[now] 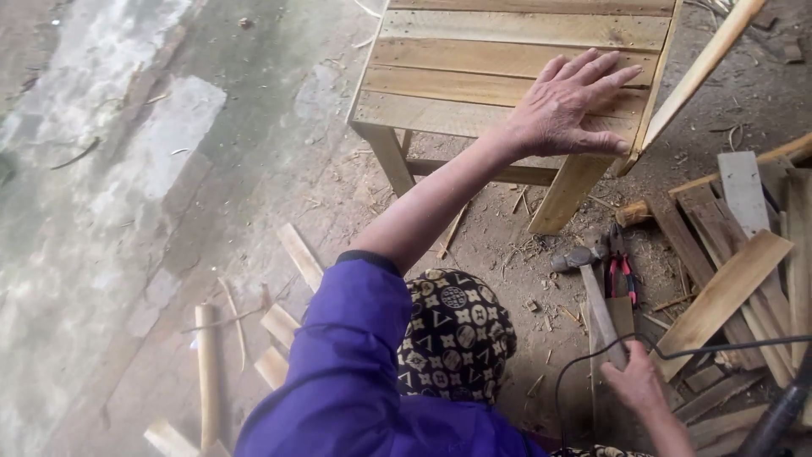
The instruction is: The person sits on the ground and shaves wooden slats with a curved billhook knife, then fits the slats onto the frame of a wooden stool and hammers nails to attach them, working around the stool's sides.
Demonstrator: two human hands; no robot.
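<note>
A small wooden stool [474,59] with a slatted top stands on the dirt floor ahead of me. My left hand [567,106] lies flat on its near right corner, fingers spread, at the end of a purple sleeve [355,355]. Low on the right, my right hand [636,382] grips the wooden handle of a hammer [599,305]. The hammer's metal head [575,256] rests on the ground near the stool's front leg. My knee in black patterned cloth [457,334] sits between the two arms.
Red-handled pliers [623,272] lie beside the hammer head. A pile of wooden slats [727,288] covers the ground at right, and a black cable [719,347] crosses it. A pale stick [702,63] leans at the stool's corner. Offcuts [279,326] lie at left.
</note>
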